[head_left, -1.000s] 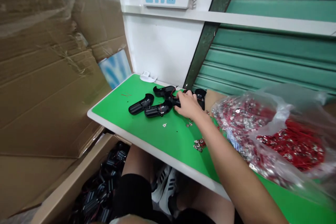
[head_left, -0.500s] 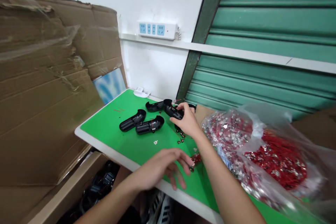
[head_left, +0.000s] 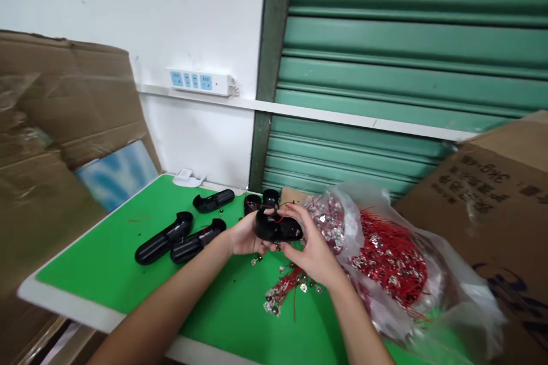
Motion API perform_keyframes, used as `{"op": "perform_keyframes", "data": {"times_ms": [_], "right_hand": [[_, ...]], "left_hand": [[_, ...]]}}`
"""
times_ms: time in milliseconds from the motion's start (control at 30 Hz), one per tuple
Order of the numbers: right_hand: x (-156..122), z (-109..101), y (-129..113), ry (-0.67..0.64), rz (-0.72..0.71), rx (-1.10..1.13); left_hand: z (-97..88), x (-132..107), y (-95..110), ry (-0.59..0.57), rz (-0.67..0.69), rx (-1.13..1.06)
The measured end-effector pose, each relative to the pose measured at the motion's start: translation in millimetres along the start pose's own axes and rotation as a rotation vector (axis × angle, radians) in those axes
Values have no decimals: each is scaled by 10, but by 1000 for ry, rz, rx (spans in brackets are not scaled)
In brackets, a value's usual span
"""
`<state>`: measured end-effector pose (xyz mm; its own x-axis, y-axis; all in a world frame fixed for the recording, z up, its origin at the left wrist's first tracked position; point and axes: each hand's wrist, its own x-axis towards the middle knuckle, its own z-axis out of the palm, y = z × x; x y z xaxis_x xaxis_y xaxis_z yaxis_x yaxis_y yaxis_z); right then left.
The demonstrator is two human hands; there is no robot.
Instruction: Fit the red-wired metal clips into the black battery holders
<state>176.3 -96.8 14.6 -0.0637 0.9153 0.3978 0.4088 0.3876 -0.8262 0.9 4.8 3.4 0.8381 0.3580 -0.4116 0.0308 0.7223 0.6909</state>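
Observation:
Between both hands, above the green table top point(head_left: 231, 308), is a black plastic housing point(head_left: 278, 227) with a curved end and thin red and dark wires on top. My left hand point(head_left: 246, 236) grips its left end from beneath. My right hand point(head_left: 314, 248) closes round its right end, thumb at the near side. Just below the hands lies a small bunch of red wires with metal contacts point(head_left: 285, 288). Close behind the held piece stand other black housings point(head_left: 270, 198). More lie to the left, one long black housing point(head_left: 162, 239) among them.
A clear plastic bag point(head_left: 355, 222) full of red wires with metal tabs rests at the right. Cardboard boxes flank the table, one box point(head_left: 505, 228) at the right. Behind are a green shutter point(head_left: 385, 68) and a wall-mounted power strip point(head_left: 199, 81).
My left hand has risen from the table's front edge to the black housing. Both hands now hold it, nearer to me. The camera view has turned right.

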Motion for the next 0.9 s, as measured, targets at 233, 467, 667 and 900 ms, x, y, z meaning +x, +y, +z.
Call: {"op": "perform_keyframes", "data": {"times_ms": [233,467,667,900], "right_hand": [[23,49,156,406,174,76],[83,237,212,430,338,364],[75,237,195,511,436,516],[58,276,214,518,378,434]], "left_hand": [[56,16,-310,138,489,107],[30,137,-466,262,696,435],[105,10,-468,269,727,713],[167,-53,-450,289,786,882]]}}
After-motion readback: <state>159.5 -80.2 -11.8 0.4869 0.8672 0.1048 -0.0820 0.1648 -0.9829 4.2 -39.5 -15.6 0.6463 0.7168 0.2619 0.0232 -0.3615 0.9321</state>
